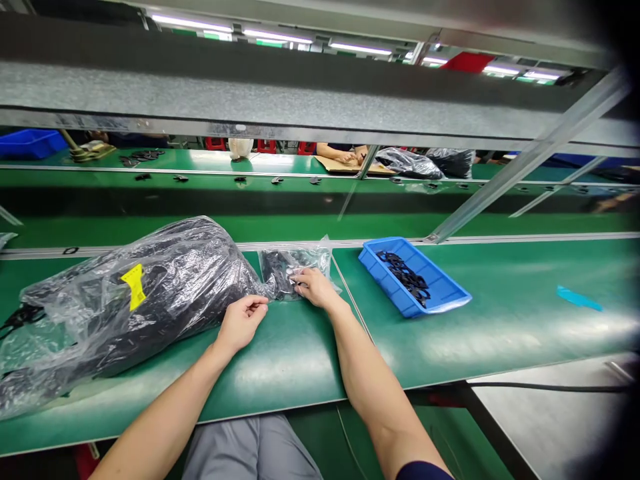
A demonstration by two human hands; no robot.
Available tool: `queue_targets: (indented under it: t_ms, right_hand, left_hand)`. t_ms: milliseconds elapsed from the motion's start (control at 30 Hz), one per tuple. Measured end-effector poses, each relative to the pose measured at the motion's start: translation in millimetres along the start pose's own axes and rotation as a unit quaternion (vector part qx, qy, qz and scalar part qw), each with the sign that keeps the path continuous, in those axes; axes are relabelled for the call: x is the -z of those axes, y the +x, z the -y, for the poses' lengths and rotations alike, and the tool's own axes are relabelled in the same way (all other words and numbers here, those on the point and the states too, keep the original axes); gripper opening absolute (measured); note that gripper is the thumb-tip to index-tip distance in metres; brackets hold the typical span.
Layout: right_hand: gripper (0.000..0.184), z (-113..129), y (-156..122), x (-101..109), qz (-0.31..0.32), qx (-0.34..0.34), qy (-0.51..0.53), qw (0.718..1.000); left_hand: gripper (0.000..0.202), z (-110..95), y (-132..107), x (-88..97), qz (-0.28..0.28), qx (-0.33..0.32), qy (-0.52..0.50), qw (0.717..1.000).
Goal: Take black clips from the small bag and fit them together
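The small bag (275, 263) lies lengthwise by the desk's far edge (350, 244), under the bent right hand (315, 287), whether pinched I can't tell; left hand (243, 323) curled, seemingly empty.

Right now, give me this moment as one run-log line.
left hand: half-curled beside large clear bag; right hand: on small clear bag; blue bin: right of small bag, holding black parts

green bench (290, 360) | large plastic bag (167, 300) | small plastic bag (280, 265) | blue bin (443, 287) | blue strip (579, 298)
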State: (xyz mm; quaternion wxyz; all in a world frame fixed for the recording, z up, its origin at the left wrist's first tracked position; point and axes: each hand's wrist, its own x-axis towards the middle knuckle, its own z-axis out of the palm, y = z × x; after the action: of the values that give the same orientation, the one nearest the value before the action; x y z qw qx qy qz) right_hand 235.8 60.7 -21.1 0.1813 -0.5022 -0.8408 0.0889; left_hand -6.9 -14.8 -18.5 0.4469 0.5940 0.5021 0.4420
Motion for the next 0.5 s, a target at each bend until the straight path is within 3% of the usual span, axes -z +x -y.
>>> queue_targets:
  t_ms: [100,267,367,500]
  right_hand:
    - [0.016,-1.5,2.3,-4.7,-0.049,-0.044,0.013,0.998]
    - [0.015,2.9,0.5,-0.8,-0.092,-0.069,0.045,0.992]
    - [0.019,5.6,-0.9,5.8,-0.079,-0.121,0.033,0.989]
    - [0.031,3.1,1.0,12.5,-0.016,-0.207,0.022,0.978]
  left_hand:
    - [0.023,-0.3,0.1,-0.5,-0.004,-0.013,0.009,1.0]
    - [0.021,-7.0,-3.2,-4.3,-0.024,-0.029,0.032,0.999]
    - [0.019,-7.7,-5.5,-7.3,-0.034,-0.051,0.061,0.996]
    - [0.02,-6.7,-9.1,-9.4,-0.075,-0.156,0.14,0.975]
